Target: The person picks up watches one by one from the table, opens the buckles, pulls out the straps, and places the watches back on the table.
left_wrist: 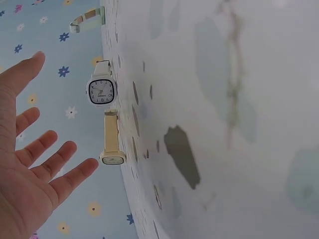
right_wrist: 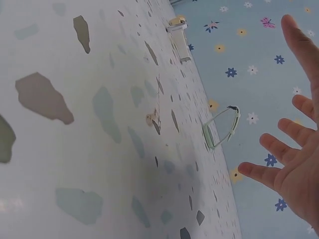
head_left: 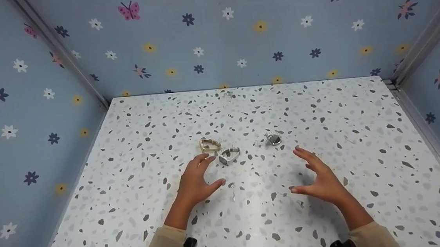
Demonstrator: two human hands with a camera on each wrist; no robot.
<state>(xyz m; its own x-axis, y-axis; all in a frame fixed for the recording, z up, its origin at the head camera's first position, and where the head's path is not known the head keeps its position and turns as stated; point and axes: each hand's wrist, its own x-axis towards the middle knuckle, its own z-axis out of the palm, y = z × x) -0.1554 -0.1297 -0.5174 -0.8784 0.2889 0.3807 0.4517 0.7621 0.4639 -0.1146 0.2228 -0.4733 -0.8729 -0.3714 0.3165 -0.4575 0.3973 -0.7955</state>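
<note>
Three wristwatches lie on the speckled tabletop, their straps forming loops. The yellow watch [head_left: 210, 151] is farthest left. Beside it sits the white watch [head_left: 223, 161], whose squarish dial with a black border shows in the left wrist view. Farther right is the pale green watch [head_left: 269, 141]. My left hand [head_left: 196, 183] hovers just in front of the yellow and white watches, fingers spread, holding nothing. My right hand [head_left: 322, 182] is held over the table, nearer to me than the green watch, with thumb and fingers apart and nothing in it.
A white terrazzo-patterned table [head_left: 153, 223] carries the watches. Blue panels with flowers and butterflies enclose it at the back [head_left: 228, 32], left [head_left: 30, 154] and right [head_left: 439, 114]. Metal frame strips [head_left: 60, 45] run along the panel corners.
</note>
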